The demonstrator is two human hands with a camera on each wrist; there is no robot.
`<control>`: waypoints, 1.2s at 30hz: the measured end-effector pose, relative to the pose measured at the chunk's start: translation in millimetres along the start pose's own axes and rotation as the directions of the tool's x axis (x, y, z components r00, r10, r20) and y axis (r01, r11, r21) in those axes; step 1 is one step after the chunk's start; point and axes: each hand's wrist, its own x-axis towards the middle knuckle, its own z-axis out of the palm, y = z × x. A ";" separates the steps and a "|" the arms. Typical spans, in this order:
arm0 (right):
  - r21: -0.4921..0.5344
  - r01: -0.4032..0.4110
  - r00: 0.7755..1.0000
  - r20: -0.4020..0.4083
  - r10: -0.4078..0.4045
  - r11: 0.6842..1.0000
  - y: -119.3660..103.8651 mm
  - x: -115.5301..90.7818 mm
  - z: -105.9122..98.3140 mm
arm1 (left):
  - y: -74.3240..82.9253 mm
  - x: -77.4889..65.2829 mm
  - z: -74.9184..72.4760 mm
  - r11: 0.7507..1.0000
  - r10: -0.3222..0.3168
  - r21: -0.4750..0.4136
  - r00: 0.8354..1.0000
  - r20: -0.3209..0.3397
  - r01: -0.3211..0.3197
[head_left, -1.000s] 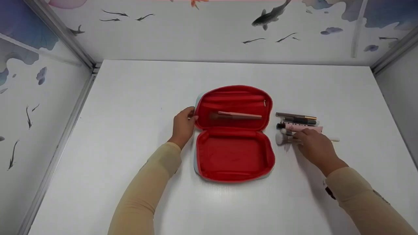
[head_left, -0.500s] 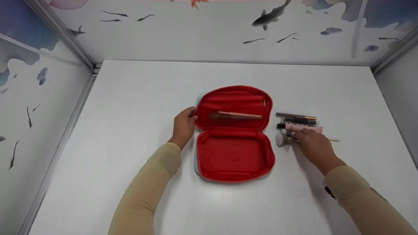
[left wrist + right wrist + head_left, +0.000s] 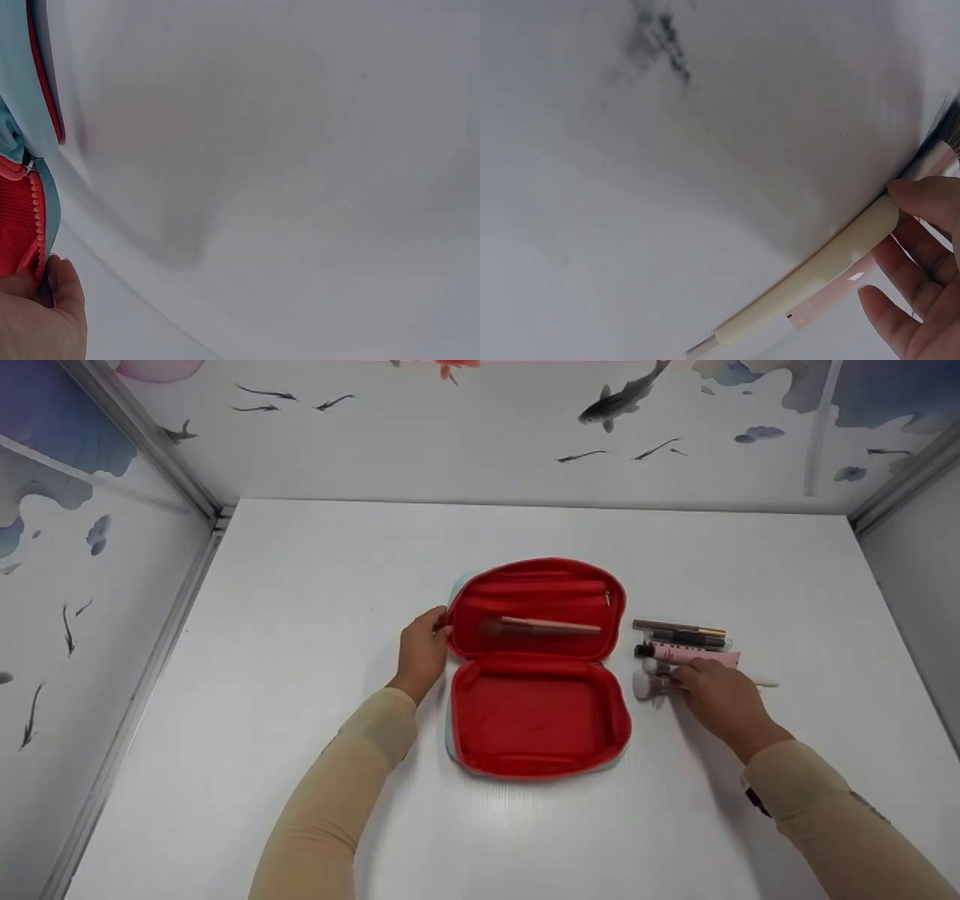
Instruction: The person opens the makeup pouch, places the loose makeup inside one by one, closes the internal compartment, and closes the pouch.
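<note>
An unzipped cosmetic bag (image 3: 541, 712) with red lining and a pale blue outside lies spread on the table. A makeup brush (image 3: 555, 626) with a pink handle lies in its upper half. My left hand (image 3: 423, 649) pinches the left edge of that half, by the zip teeth in the left wrist view. Right of the bag, my right hand (image 3: 721, 694) holds a makeup brush (image 3: 810, 277) by its cream handle, thumb and fingers on opposite sides. This brush's pale bristles point toward the bag. My hand partly hides a second, smaller brush (image 3: 652, 666) beside it.
Above the right hand lie a pink tube (image 3: 694, 655) with a black cap, a black pen-like item (image 3: 686, 640) and a slim brown and gold stick (image 3: 679, 628). Printed panels wall the white table (image 3: 315, 570) at the back and sides.
The bristle end of the brush in my right hand has shifted slightly toward me, away from the smaller brush. My left hand and the bag stay in place.
</note>
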 end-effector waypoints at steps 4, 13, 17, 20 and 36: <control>-0.004 0.020 1.000 -0.003 -0.020 1.000 1.9 0.3 1.2 | -0.7 -0.7 -0.2 1.000 0.015 -0.005 1.000 -0.005 -0.015; 0.022 0.006 0.999 0.035 -0.007 1.000 1.8 -3.1 -1.2 | -0.3 -1.7 0.0 0.999 0.008 -0.049 1.000 0.005 -0.008; 0.056 -0.017 0.999 0.035 0.015 0.998 1.1 -4.5 -5.9 | 0.1 -1.2 0.1 0.999 0.000 -0.054 1.000 0.016 0.001; 0.070 -0.018 1.000 0.000 0.018 0.997 -1.0 -3.8 -12.1 | 0.8 -1.1 -1.0 0.998 0.001 -0.057 1.000 0.011 0.000; 0.163 0.072 0.973 -0.230 -0.033 0.984 -34.6 21.7 -59.6 | 0.3 -1.3 0.1 0.999 0.002 -0.049 1.000 0.004 -0.002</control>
